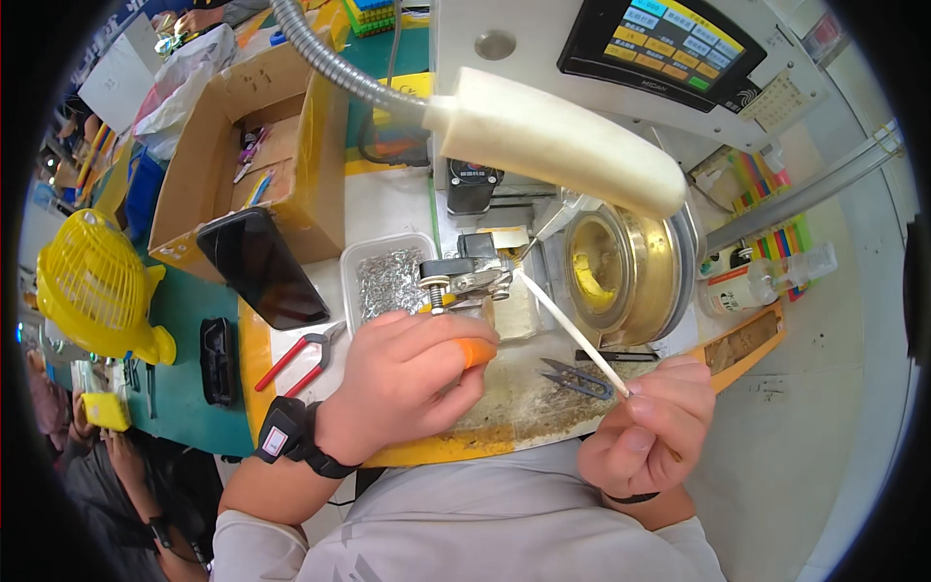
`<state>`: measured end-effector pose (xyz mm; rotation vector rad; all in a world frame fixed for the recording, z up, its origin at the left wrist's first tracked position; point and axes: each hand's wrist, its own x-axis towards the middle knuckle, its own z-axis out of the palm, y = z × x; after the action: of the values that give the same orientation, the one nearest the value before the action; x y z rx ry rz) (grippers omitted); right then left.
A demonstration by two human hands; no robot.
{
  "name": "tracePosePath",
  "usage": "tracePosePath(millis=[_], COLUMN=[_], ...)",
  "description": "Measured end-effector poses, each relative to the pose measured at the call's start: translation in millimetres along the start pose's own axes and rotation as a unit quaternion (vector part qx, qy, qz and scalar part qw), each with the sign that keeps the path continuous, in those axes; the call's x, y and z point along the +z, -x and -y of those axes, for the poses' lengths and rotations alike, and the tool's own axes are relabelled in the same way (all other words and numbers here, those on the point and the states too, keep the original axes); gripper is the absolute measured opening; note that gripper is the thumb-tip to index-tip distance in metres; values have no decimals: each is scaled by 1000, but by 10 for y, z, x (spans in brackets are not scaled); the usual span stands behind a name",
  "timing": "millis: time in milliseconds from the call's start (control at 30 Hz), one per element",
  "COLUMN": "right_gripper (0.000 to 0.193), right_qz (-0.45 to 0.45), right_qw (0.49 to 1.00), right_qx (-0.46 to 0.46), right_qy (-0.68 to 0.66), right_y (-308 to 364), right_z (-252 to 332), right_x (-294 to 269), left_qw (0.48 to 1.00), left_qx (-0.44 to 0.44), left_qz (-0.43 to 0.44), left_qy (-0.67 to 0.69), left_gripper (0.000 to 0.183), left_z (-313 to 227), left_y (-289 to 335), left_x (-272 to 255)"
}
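Observation:
My left hand [412, 373] is closed around an orange handle [475, 351], just in front of a metal clamp [470, 286] on the machine. Whether that handle belongs to the clamp I cannot tell. Between thumb and fingers of my right hand [655, 427] is a thin white stick [577, 335], slanting up and left. Its far tip reaches the clamp's jaw area; what it touches there is too small to make out. A pale block [516, 315] sits below the clamp. To the right stands a round brass-coloured drum [630, 276] with a yellow patch inside.
A clear tub of small metal parts [388, 276], red-handled pliers [301, 364] and a phone [262, 267] against a cardboard box [184, 194] lie left. Thread snips [579, 378] rest nearby. A cream-sleeved flexible pipe [562, 141] hangs overhead. A bottle [732, 291] stands right. Someone sits far left.

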<state>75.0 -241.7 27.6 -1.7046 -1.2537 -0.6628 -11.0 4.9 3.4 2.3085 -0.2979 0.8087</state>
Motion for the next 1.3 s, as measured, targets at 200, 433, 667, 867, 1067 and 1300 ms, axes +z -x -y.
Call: tracePosePath(millis=[200, 433, 667, 867, 1067, 1300], right_gripper=[23, 19, 16, 17, 15, 35], right_qz=[-20, -9, -21, -28, -14, 77], right_qw=[1000, 1000, 1000, 999, 1000, 993], right_qx=[-8, -2, -6, -25, -12, 56], right_qy=[-6, -9, 7, -13, -12, 62], right_y=[22, 48, 101, 143, 126, 357], right_z=[-1, -24, -21, -49, -62, -168], right_x=[11, 6, 41, 40, 66, 294], left_qw=[1000, 1000, 1000, 1000, 1000, 1000], left_qx=[1, -3, 3, 4, 0, -5], left_qz=[-4, -4, -2, 2, 10, 6], left_qy=[1, -2, -1, -3, -10, -13], left_gripper=[20, 20, 20, 20, 18, 17], left_z=[7, 10, 14, 31, 17, 22], left_y=[8, 22, 15, 24, 26, 42], left_x=[12, 13, 24, 27, 16, 29])
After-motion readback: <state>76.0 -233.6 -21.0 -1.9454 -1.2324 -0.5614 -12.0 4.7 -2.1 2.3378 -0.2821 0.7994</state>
